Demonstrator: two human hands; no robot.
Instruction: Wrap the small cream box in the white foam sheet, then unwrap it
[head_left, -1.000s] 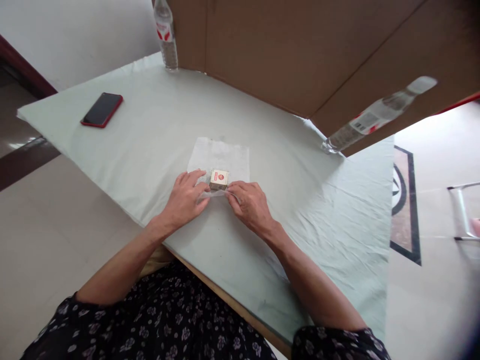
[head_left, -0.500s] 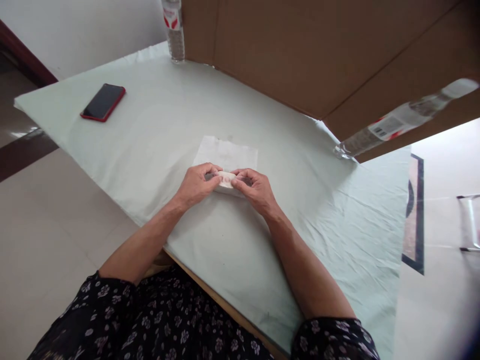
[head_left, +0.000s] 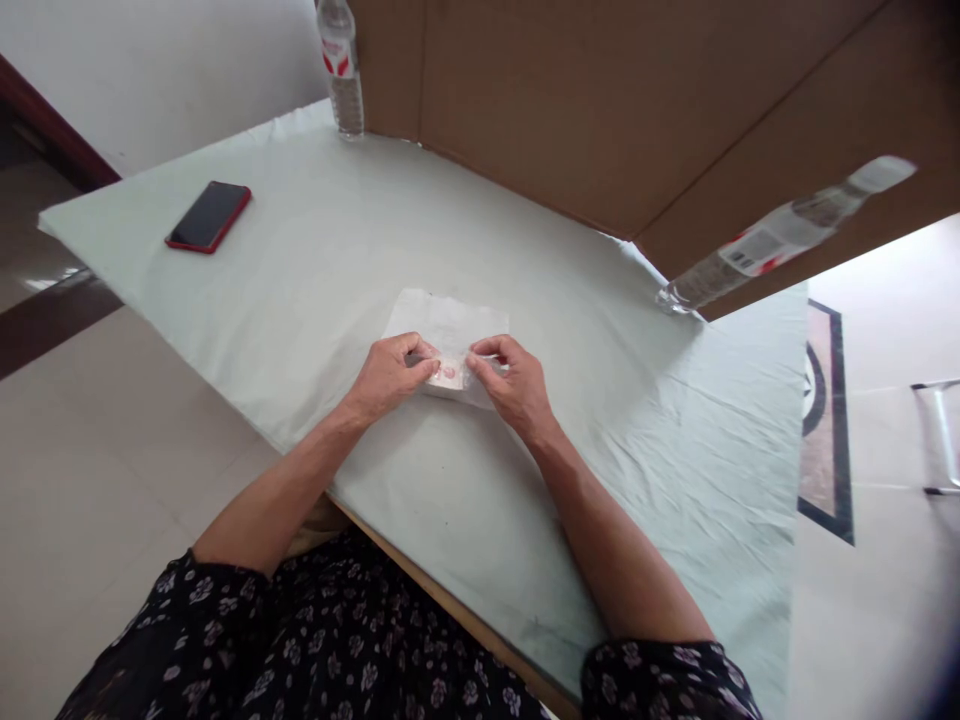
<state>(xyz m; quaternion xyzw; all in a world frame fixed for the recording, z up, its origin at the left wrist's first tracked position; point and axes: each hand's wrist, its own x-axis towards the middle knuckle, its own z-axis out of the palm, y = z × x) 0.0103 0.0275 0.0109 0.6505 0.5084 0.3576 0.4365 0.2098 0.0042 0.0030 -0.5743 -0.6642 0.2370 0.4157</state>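
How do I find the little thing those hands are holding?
On the pale green table, look where the left hand and right hand meet. Between them sits a small box under thin white paper; only it shows a red spot through the paper.

My left hand (head_left: 388,376) and right hand (head_left: 517,388) pinch thin paper (head_left: 448,318) over a small box (head_left: 451,372). Red phone (head_left: 208,216) lies well apart.

The small box (head_left: 450,372), bare on the tissue paper (head_left: 450,318) a second ago, now lies wrapped under the paper's near edge, its red mark only showing through. The left hand (head_left: 386,375) and right hand (head_left: 517,385) have moved up from that edge, and their fingers now pinch the fold beside the box.
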